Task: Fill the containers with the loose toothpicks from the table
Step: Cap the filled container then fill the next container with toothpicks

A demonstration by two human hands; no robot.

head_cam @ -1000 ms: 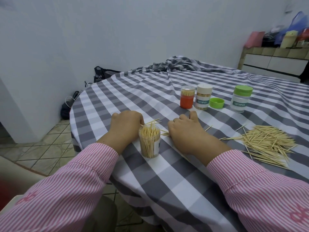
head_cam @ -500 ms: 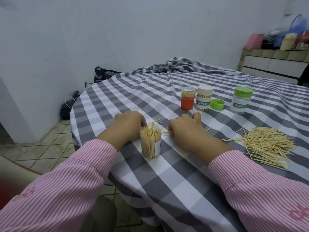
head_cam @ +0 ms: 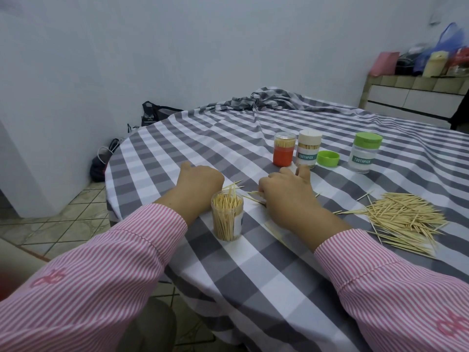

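Centre of frame, on the grey-and-white checked tablecloth (head_cam: 253,280): one clear open container (head_cam: 227,216), upright, packed with pale wooden toothpicks, several tips standing above the rim. Left hand (head_cam: 199,183) just behind and left of it, knuckles up, fingers curled under; what they hold, if anything, cannot be told. Right hand (head_cam: 286,193) right of the container, fingers curled down onto a few stray toothpicks (head_cam: 251,196); grip not visible. Right of frame: loose toothpick pile (head_cam: 403,221), thin, pointed, criss-crossed. Upper centre-right: orange jar (head_cam: 284,152), labelled white-capped jar (head_cam: 307,152), loose green lid (head_cam: 328,158), green-capped jar (head_cam: 364,152).
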